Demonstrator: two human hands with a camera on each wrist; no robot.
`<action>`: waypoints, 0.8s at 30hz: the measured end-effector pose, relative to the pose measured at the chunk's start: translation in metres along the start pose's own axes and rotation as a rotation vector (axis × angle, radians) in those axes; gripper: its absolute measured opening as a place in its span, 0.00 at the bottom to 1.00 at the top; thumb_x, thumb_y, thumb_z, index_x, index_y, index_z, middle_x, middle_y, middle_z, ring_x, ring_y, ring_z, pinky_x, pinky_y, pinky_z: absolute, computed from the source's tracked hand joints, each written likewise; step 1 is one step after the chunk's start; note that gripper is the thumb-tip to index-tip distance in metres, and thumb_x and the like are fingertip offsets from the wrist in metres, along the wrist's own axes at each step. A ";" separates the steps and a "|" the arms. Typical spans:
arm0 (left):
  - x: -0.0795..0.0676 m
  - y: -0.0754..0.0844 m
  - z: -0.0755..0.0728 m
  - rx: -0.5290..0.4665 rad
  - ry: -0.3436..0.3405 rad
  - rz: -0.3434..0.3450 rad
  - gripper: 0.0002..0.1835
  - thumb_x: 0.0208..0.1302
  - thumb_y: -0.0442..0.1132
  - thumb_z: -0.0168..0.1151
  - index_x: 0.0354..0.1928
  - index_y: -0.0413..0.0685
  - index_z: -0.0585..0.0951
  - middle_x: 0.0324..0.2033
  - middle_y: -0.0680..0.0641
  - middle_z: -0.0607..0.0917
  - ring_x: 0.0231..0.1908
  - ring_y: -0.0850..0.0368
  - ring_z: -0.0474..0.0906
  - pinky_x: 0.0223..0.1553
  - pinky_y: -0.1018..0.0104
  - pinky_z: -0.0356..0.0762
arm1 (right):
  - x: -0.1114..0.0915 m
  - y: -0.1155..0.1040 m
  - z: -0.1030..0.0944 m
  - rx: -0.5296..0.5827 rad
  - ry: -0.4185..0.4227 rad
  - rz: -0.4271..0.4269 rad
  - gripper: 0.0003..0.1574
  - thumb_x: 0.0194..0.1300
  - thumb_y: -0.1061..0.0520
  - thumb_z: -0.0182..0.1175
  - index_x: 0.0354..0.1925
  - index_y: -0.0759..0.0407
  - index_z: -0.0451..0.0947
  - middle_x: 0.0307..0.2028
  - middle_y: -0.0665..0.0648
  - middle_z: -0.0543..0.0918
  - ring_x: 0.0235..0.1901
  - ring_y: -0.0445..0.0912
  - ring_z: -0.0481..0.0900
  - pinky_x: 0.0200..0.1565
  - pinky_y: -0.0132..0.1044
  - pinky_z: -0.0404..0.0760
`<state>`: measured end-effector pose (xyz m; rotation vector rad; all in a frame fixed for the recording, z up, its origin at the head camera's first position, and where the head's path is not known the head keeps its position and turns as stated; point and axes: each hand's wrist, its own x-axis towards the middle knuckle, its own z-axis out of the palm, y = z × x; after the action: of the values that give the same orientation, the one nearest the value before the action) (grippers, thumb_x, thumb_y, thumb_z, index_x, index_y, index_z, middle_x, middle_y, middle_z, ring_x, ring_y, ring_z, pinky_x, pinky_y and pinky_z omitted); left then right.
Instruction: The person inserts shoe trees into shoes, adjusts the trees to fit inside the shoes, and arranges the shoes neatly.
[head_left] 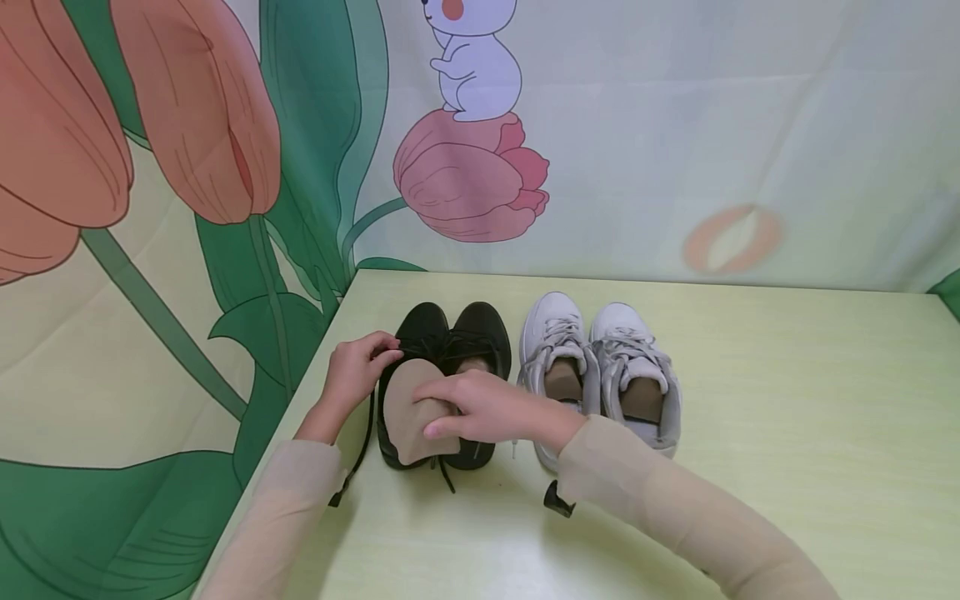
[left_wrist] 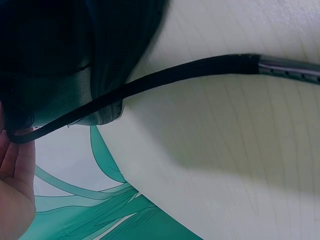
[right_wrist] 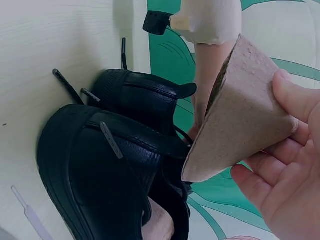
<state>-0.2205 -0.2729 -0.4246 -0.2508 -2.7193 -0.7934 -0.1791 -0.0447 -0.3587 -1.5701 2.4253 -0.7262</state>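
Note:
My right hand (head_left: pixel 487 404) pinches a brown moulded-paper shoe insert (head_left: pixel 408 408) between thumb and fingers. In the right wrist view the insert (right_wrist: pixel 245 107) is tilted above the heels of the black shoes. The left black shoe (head_left: pixel 422 327) lies partly behind it. At that shoe's left side, my left hand (head_left: pixel 352 375) has its fingers bent, with thumb and fingertips at a black shoelace (left_wrist: pixel 165 81); the exact grip is partly hidden. This lace hangs loose down to the table. The right black shoe (head_left: pixel 480 325) stands alongside with a similar insert inside.
A pair of white shoes, left (head_left: pixel 551 321) and right (head_left: pixel 622 325), stands to the right with brown inserts inside. They rest on a pale table (head_left: pixel 810 433). A printed cloth (head_left: pixel 615 150) hangs behind it. A black device (head_left: pixel 557 500) shows beneath my right sleeve.

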 end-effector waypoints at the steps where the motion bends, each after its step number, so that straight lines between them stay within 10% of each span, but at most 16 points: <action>1: 0.000 0.000 0.000 -0.001 0.001 0.000 0.08 0.57 0.41 0.59 0.36 0.45 0.80 0.32 0.45 0.85 0.33 0.51 0.79 0.35 0.57 0.76 | 0.002 0.000 0.001 -0.001 -0.006 0.003 0.27 0.60 0.47 0.54 0.55 0.59 0.69 0.42 0.52 0.81 0.35 0.38 0.76 0.43 0.28 0.73; 24: 0.001 0.000 -0.002 -0.022 -0.029 -0.022 0.08 0.58 0.40 0.58 0.36 0.44 0.81 0.33 0.44 0.84 0.34 0.50 0.80 0.36 0.57 0.76 | 0.028 0.005 0.013 0.076 -0.040 0.074 0.26 0.60 0.49 0.54 0.55 0.58 0.69 0.40 0.53 0.80 0.32 0.40 0.75 0.38 0.25 0.71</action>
<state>-0.2209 -0.2739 -0.4229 -0.2400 -2.7462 -0.8326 -0.1906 -0.0717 -0.3692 -1.4452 2.3833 -0.7569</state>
